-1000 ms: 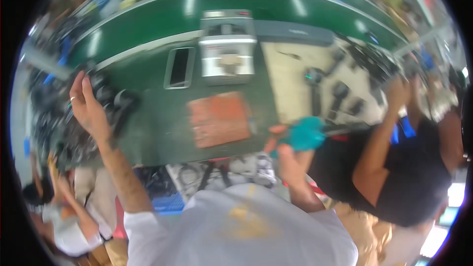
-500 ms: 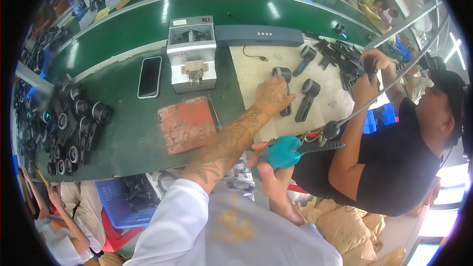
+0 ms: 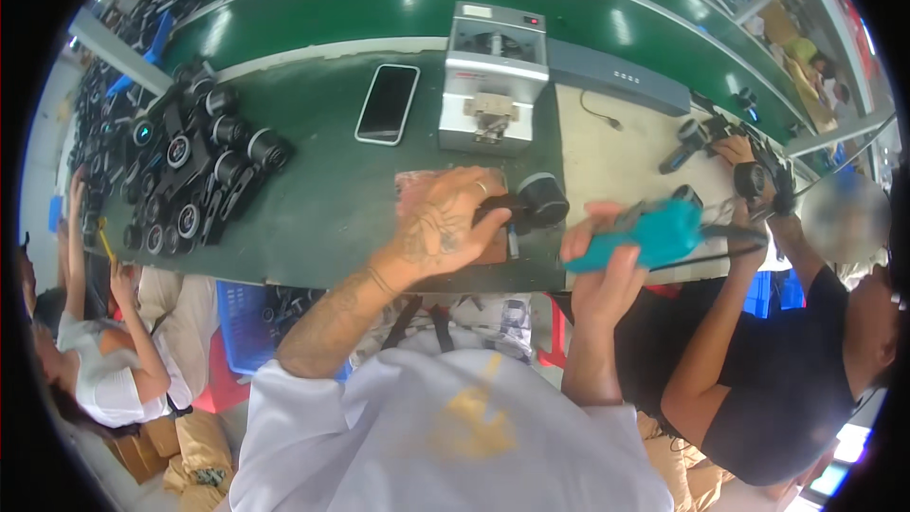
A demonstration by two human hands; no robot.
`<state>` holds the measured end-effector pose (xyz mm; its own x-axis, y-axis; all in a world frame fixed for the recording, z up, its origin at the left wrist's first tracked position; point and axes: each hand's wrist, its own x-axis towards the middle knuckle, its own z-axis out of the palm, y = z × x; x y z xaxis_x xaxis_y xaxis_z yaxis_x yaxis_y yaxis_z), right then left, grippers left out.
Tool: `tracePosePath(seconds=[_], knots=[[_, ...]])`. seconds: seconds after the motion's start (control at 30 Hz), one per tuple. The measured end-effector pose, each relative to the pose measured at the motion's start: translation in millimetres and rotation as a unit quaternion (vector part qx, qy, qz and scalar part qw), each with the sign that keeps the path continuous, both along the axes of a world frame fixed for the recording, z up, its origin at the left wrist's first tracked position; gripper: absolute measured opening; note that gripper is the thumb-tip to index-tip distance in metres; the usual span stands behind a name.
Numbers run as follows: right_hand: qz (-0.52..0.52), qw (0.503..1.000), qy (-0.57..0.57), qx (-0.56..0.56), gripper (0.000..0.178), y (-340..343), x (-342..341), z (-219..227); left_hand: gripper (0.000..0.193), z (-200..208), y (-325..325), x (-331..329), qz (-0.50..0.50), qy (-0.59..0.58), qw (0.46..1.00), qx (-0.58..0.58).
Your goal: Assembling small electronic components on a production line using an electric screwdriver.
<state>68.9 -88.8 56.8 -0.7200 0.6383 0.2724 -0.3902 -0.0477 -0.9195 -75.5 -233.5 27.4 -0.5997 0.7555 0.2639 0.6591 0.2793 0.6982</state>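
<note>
My left hand is closed around the black handle of a round-headed handheld device, held over a worn red pad on the bench. The device's head, with a grey rim, points right. My right hand grips a teal electric screwdriver just right of the device, its black cord end trailing right. The driver is slightly blurred and its tip is not clear to see. A thin metal rod with a pale end shows below the device's head.
A silver machine stands behind the pad, a phone to its left. Similar black devices are heaped at the left. At the right, a co-worker's hand reaches among more parts. A blue crate sits below the bench edge.
My left hand has come back from the pale mat at the right with one device, now over the red pad. The screwdriver has risen to bench height beside it. My view has swung left.
</note>
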Motion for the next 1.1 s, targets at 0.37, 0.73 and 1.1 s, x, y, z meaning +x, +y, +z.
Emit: tracePosePath(seconds=[0.37, 0.73, 1.1], knots=[[-0.005, 0.988, 0.074, 0.134, 0.059, -0.2, -165.6, 7.0, 0.045, -19.2, -31.6, -24.5, -0.067, 0.118, 0.991, -0.006], [0.033, 0.984, 0.084, 0.151, 0.048, 0.6, -173.1, -4.8, 0.045, -29.6, -25.1, -24.8, -0.031, 0.101, 0.994, 0.041], [0.042, 0.994, 0.002, 0.104, 0.054, -10.5, -114.0, 0.6, 0.042, -31.3, -24.9, -26.3, -0.027, 0.09, 0.995, 0.024]])
